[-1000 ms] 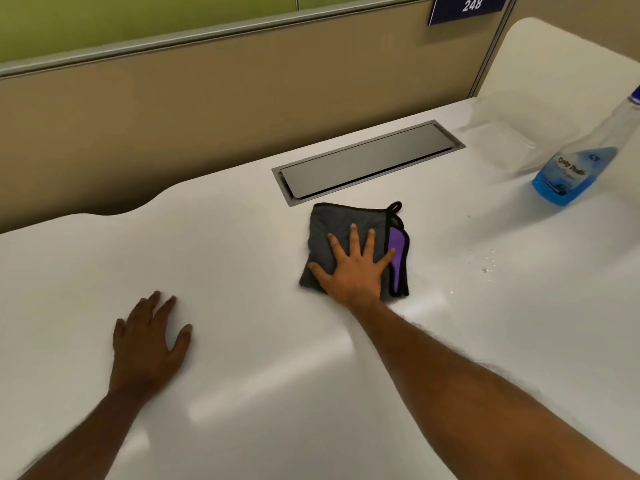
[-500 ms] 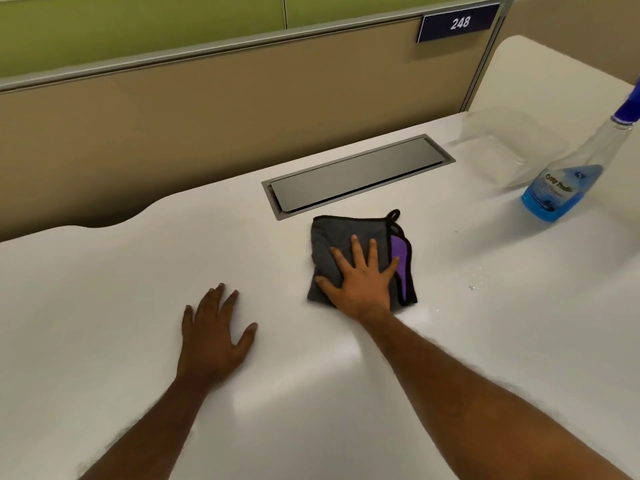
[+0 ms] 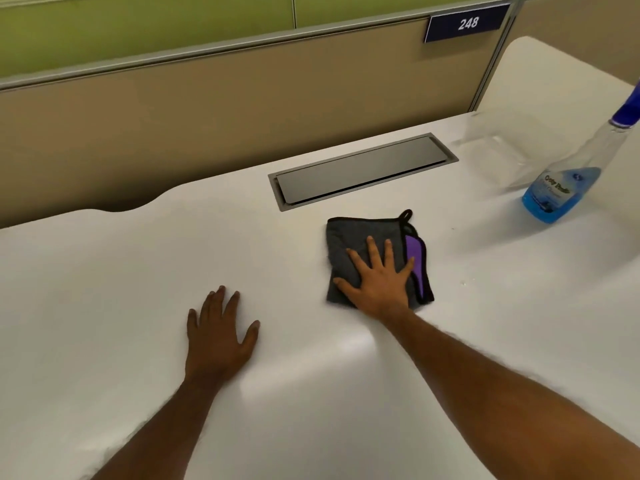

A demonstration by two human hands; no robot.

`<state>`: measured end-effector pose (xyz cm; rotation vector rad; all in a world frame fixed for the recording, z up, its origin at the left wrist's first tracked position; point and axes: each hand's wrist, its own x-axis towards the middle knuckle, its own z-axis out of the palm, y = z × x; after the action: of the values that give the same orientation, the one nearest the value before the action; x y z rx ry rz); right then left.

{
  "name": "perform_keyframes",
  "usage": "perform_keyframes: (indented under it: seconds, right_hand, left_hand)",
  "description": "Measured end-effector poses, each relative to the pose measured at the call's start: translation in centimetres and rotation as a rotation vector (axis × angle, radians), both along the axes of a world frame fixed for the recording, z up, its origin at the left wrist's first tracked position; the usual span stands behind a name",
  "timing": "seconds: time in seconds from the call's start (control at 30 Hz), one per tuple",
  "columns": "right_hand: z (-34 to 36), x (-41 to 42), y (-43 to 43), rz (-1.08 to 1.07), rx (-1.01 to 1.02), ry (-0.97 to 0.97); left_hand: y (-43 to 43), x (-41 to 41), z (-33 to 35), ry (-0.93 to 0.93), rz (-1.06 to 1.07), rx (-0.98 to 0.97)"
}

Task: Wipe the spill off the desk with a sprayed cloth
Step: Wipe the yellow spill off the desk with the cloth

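A folded grey cloth (image 3: 349, 237) with a purple inner face and black edging lies on the white desk (image 3: 104, 271), just in front of the grey cable hatch. My right hand (image 3: 379, 280) lies flat on the cloth with fingers spread, pressing it down. My left hand (image 3: 218, 336) rests flat on the bare desk to the cloth's left, holding nothing. A few small droplets (image 3: 462, 282) glint on the desk to the right of the cloth. A clear spray bottle (image 3: 568, 181) with blue liquid and a blue cap stands at the far right.
A grey metal cable hatch (image 3: 360, 171) is set flush into the desk behind the cloth. A clear plastic container (image 3: 502, 150) sits at the back right beside the bottle. A beige partition (image 3: 207, 109) with a "248" sign (image 3: 467, 23) closes the desk's far side.
My left hand has slid right along the desk toward the cloth. My right hand has stayed flat on the cloth, which has turned slightly.
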<state>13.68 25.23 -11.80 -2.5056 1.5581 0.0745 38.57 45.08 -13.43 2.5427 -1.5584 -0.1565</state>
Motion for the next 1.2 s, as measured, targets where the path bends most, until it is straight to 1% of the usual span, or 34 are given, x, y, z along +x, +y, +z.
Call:
perform_keyframes:
  seconds: [0.1, 0.17, 0.23, 0.37, 0.43, 0.5, 0.57, 0.63, 0.67, 0.7, 0.73, 0.87, 0.9, 0.93, 0.97, 1.1, 1.17, 1.2]
  right_hand:
    - [-0.4, 1.0, 4.0, 0.243, -0.003, -0.032]
    - [-0.3, 0.0, 4.5, 0.31, -0.025, -0.05]
    - [-0.3, -2.1, 3.8, 0.239, -0.038, -0.048]
    - [-0.2, -5.4, 3.1, -0.112, -0.021, -0.026]
    - [-0.2, -4.0, 4.7, -0.151, -0.009, -0.012]
    - [-0.3, -2.0, 7.6, -0.063, -0.02, -0.043]
    - [-0.4, -1.2, 10.4, 0.129, -0.016, -0.062]
    - [-0.4, -2.1, 11.8, 0.289, -0.01, -0.057]
    - [-0.4, -3.0, 11.8, 0.322, -0.02, -0.057]
    - [-0.3, -4.3, 11.4, 0.311, -0.038, -0.057]
    - [-0.3, -5.6, 10.6, 0.256, -0.05, -0.058]
    - [-0.1, -10.3, 7.4, -0.146, -0.004, -0.028]
    - [0.1, -10.3, 7.5, -0.192, 0.002, -0.027]
    - [0.1, -9.9, 8.0, -0.187, 0.006, -0.029]
    - [0.1, -9.3, 8.9, -0.129, 0.007, -0.032]
    - [-0.6, -8.5, 12.2, 0.303, -0.047, -0.058]
    - [-0.6, -9.9, 10.7, 0.404, -0.054, -0.072]
    - [-0.7, -10.9, 9.6, 0.409, -0.053, -0.071]
  left_hand:
    - [0.2, -1.2, 0.2, 0.018, -0.002, -0.011]
    - [0.4, -1.5, 0.3, 0.031, -0.012, -0.025]
    - [1.0, -1.3, 0.4, 0.025, -0.043, -0.012]
    - [2.4, -1.2, 0.3, -0.008, -0.091, 0.009]
    - [3.1, -1.5, 0.2, -0.019, -0.109, 0.016]
    - [3.6, -2.0, 0.2, -0.02, -0.114, 0.012]
    - [4.0, -2.6, 0.4, -0.014, -0.109, 0.011]
    - [4.3, -2.8, 0.3, -0.003, -0.114, 0.009]
    - [4.4, -2.8, 0.2, 0.003, -0.112, 0.001]
    - [4.4, -2.8, 0.1, 0.008, -0.108, -0.004]
    - [4.4, -2.9, 0.1, 0.01, -0.107, -0.003]
    - [5.0, -3.3, -0.1, -0.009, -0.184, 0.014]
    - [5.2, -3.6, -0.1, -0.019, -0.212, 0.016]
    - [5.3, -3.9, -0.2, -0.023, -0.229, 0.019]
    - [5.3, -4.4, -0.2, -0.018, -0.227, 0.021]
    - [4.1, -6.1, 0.2, 0.024, -0.168, 0.007]
    - [3.4, -6.6, 0.4, 0.03, -0.175, -0.002]
    - [3.1, -6.8, 0.4, 0.032, -0.184, -0.011]
